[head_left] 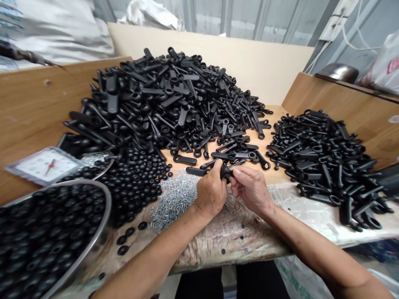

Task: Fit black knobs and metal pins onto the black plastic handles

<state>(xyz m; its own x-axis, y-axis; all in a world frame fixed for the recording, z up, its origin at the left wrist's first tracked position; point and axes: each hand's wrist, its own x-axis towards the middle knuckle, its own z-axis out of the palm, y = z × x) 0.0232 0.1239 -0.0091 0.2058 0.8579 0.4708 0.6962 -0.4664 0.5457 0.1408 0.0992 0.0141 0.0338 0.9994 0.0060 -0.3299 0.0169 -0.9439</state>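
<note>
My left hand (212, 192) and my right hand (252, 189) meet at the middle of the table, both closed on one small black plastic handle part (225, 170) held between their fingertips. Right behind them lies a big heap of black handle parts (168, 104). A smaller pile of the same black parts (324, 158) is to the right of my right hand. Just left of my left hand is a spread of small silver pins (174, 198). Loose black round caps (137, 182) lie further left.
A metal bowl (104, 224) full of black round caps sits at the near left. Behind it, a second metal bowl (107, 166) and a small square clock (43, 165). Wooden side boards (343, 104) wall the table. Plastic sheeting (305, 207) covers the front edge.
</note>
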